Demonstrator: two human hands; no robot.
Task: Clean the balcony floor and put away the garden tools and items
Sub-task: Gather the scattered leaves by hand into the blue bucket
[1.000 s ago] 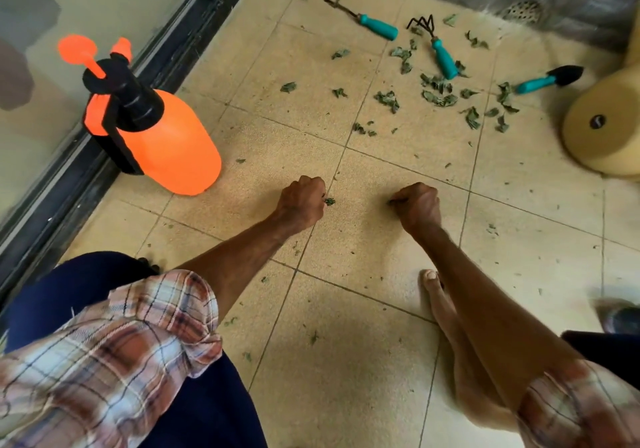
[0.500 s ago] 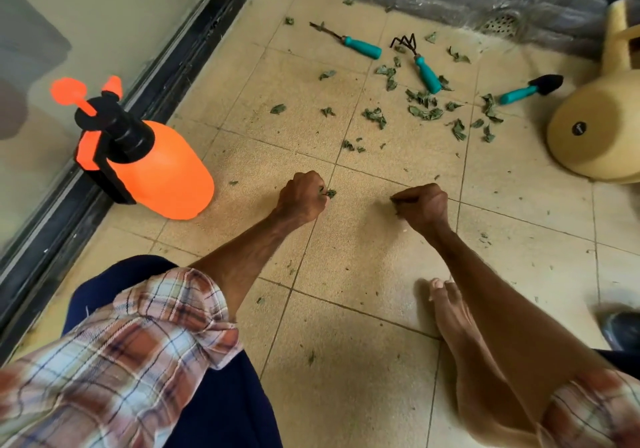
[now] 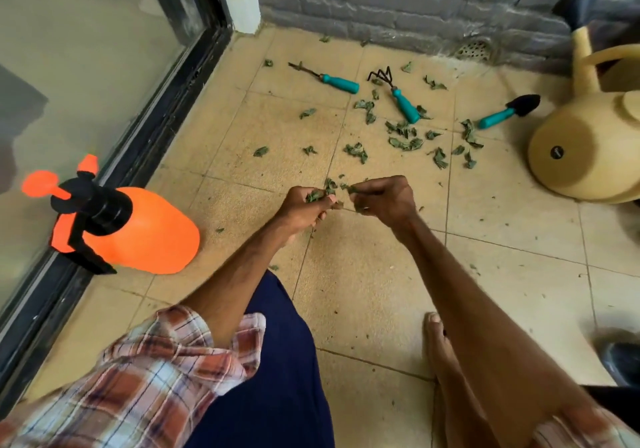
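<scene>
While the left hand (image 3: 304, 205) and the right hand (image 3: 384, 201) are held close together to the right of the orange sprayer (image 3: 138, 229), each has its fingers curled round a clump of green leaf scraps (image 3: 329, 188), with the knuckles nearly touching above the floor. The sprayer stands on the tiled floor (image 3: 381, 291), just beside the black door track (image 3: 166, 101) that forms the floor's left edge. Beyond the sprayer and to its right, loose leaves (image 3: 405, 142) lie scattered over several tiles. They are thickest around three teal-handled tools, which lie flat and apart from one another: a weeder (image 3: 332, 80), a claw rake (image 3: 398, 96) and a small trowel (image 3: 509, 111). Far right of the sprayer, a cream watering can (image 3: 581, 156) rests near the trowel. A grey brick wall (image 3: 381, 4) closes the far edge, with a drain grate (image 3: 476, 49) at its foot. Between the sprayer and the hands the tiles carry only a few flecks. Nearer than the sprayer, a knee in dark blue and a bare foot (image 3: 440, 343) occupy the floor
</scene>
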